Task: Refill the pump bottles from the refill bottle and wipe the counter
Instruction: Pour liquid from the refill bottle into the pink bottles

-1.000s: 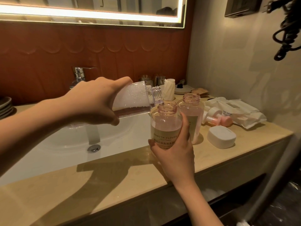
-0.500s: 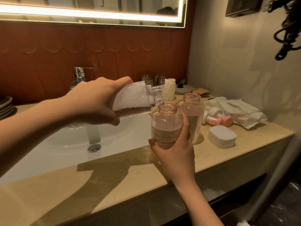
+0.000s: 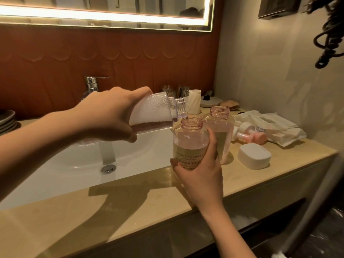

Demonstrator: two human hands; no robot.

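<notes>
My left hand (image 3: 109, 116) grips a clear refill bottle (image 3: 158, 114), tipped almost level, foam and a little pink liquid inside, its threaded mouth just above the open neck of a pink pump bottle (image 3: 189, 142). My right hand (image 3: 202, 175) holds that labelled bottle upright at the sink's right edge. A second open pink bottle (image 3: 222, 127) stands right behind it on the counter (image 3: 260, 179). Two pink-and-white pump heads (image 3: 249, 135) lie on the counter to the right.
A white basin (image 3: 74, 164) with a chrome tap (image 3: 92, 84) fills the left. A white soap box (image 3: 254, 158) sits right of the bottles, a packet of wipes (image 3: 271, 129) behind it. Cups, a paper roll (image 3: 194, 101) and a kettle stand at the back wall. Plates (image 3: 7, 121) are stacked far left.
The refill bottle stays tipped over the held bottle's neck; both hands have barely moved.
</notes>
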